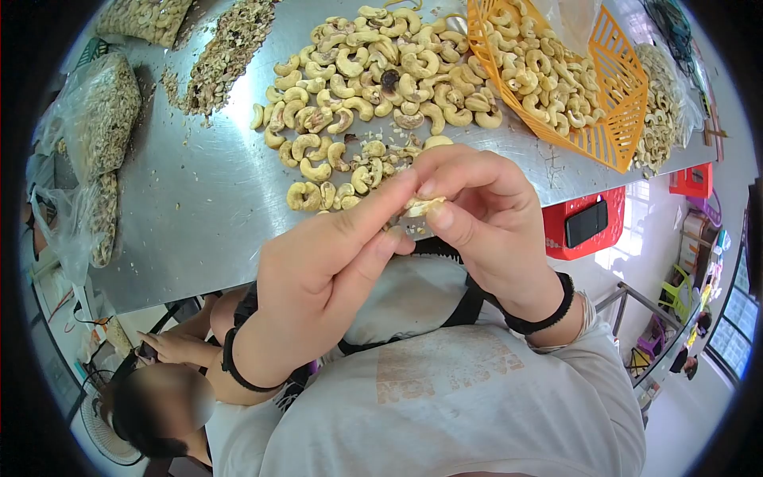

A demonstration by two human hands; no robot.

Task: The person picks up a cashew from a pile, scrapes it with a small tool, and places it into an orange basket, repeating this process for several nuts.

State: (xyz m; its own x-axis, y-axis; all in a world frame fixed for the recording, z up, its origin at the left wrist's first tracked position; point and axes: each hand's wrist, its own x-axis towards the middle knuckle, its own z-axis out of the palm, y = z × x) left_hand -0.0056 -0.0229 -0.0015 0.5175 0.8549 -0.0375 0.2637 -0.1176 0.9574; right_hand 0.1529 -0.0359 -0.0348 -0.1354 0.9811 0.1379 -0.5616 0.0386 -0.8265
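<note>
My left hand point(326, 278) and my right hand point(485, 215) meet over the near edge of a steel table point(191, 215). Together their fingertips pinch one pale cashew nut point(421, 208); my left thumb and forefinger press it from the left, and my right thumb and fingers close on it from the right. Each wrist wears a black band. Just beyond the hands a loose pile of cashew kernels point(373, 71) is spread on the table.
An orange plastic basket point(612, 95) of cashews sits at the far right. A heap of husk scraps point(226, 56) and plastic bags point(103, 111) lie at the left. A red stool point(556, 238) carrying a phone point(586, 222) stands below the table. Another person point(159, 397) sits lower left.
</note>
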